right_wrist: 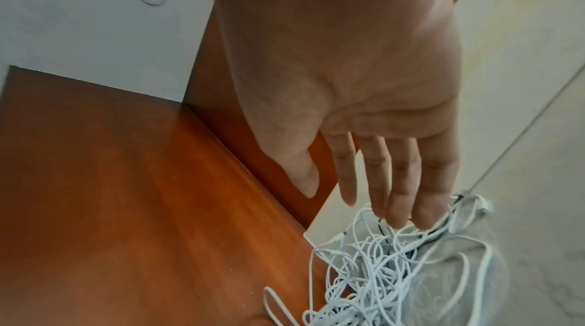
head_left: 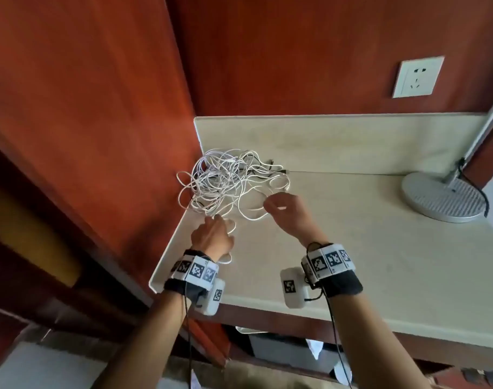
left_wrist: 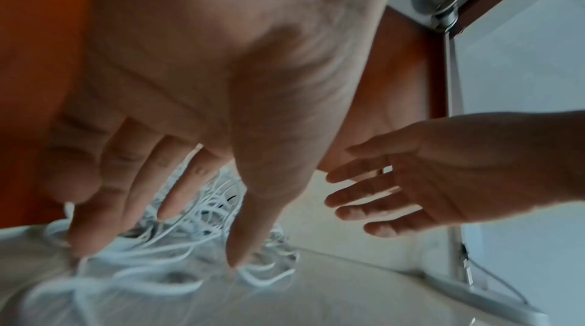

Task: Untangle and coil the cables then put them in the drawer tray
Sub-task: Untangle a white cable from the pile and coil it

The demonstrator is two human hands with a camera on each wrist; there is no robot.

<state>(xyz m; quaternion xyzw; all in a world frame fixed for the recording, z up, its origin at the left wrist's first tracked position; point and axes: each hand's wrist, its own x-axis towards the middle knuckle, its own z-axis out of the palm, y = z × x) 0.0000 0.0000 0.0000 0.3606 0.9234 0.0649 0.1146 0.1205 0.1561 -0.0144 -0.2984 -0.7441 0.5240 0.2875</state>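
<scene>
the cables (head_left: 225, 183) lie heaped in the desk's (head_left: 352, 234) far left corner, ahead of both hands. my left hand (head_left: 213, 237) is nearer, its straight fingers (left_wrist: 240, 244) at the near loops, gripping nothing. my right hand (head_left: 286, 213) hovers spread over the heap's right edge, holding nothing.

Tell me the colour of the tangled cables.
Mostly white cables, with a few thin black strands mixed in; clearest in the head view.

Both hands over tangled white cables (head_left: 225, 183) in countertop (head_left: 380, 248) corner — lamp base (head_left: 443, 199) right
</scene>
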